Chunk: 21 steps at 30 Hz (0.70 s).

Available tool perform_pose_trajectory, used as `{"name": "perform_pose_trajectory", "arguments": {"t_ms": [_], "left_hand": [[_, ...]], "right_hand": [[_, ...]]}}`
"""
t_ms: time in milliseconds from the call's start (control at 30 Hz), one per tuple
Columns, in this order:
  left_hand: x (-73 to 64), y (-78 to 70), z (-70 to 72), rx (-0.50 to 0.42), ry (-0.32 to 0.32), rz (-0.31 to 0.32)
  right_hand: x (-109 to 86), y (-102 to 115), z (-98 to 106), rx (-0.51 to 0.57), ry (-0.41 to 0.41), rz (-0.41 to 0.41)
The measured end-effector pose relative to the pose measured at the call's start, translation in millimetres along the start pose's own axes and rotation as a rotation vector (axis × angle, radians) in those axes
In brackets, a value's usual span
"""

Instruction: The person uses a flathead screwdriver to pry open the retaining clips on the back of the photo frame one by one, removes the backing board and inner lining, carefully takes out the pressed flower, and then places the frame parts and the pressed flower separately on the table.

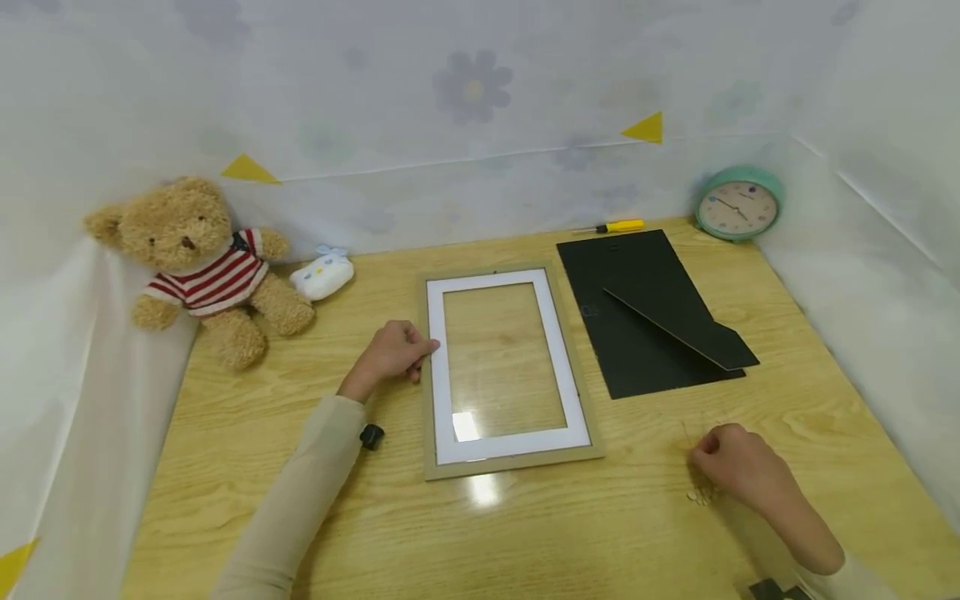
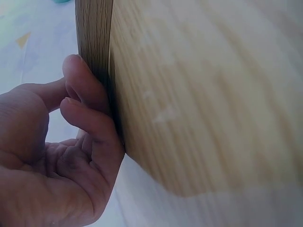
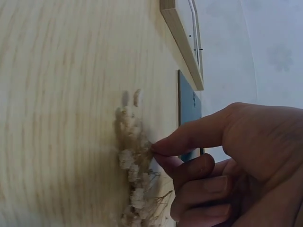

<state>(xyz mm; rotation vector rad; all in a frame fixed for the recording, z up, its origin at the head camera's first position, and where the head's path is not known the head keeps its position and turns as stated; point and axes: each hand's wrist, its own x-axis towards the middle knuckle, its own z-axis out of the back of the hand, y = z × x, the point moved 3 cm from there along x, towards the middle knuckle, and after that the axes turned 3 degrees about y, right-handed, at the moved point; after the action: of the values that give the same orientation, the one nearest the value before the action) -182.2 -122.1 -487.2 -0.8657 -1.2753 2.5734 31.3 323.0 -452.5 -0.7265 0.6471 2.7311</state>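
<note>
A wooden picture frame (image 1: 513,461) with a white mat (image 1: 437,392) inside lies flat on the table. My left hand (image 1: 395,350) is at the frame's left side, its thumb over the edge. In the left wrist view, curled fingers (image 2: 90,118) sit against the frame's wooden side (image 2: 93,33), low by the tabletop. To the right, my right hand (image 1: 742,467) pinches a small bunch of dried flowers (image 3: 135,175) between thumb and index finger. Pale little blossoms (image 1: 699,497) and thin stems show just off the table; the remaining fingers are folded in.
A black backing board (image 1: 622,333) with its stand flap (image 1: 693,333) lies right of the frame. Behind it are a yellow-handled screwdriver (image 1: 624,226) and a green clock (image 1: 738,204). A teddy bear (image 1: 217,275) and a small white plush (image 1: 324,275) sit back left.
</note>
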Motion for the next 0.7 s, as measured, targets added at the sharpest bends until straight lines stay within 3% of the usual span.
{"name": "perform_pose_trajectory", "arguments": {"t_ms": [200, 367, 500, 600, 700], "left_hand": [[3.1, 0.9, 0.2, -0.006, 0.001, -0.001], [3.3, -1.1, 0.5, -0.002, 0.005, -0.004], [3.8, -3.2, 0.1, 0.001, 0.014, -0.001], [3.0, -3.5, 0.3, -0.002, 0.026, 0.008], [2.2, -3.5, 0.6, -0.008, 0.031, 0.014]], "right_hand": [[-2.0, 15.0, 14.8, -0.049, -0.021, 0.052], [-3.0, 47.8, 32.4, -0.085, -0.137, 0.187], [8.0, 76.5, 38.5, -0.080, -0.176, 0.251], [28.1, 99.6, 32.6, -0.046, -0.136, 0.308], [56.7, 121.8, 20.7, 0.013, -0.040, 0.344]]}}
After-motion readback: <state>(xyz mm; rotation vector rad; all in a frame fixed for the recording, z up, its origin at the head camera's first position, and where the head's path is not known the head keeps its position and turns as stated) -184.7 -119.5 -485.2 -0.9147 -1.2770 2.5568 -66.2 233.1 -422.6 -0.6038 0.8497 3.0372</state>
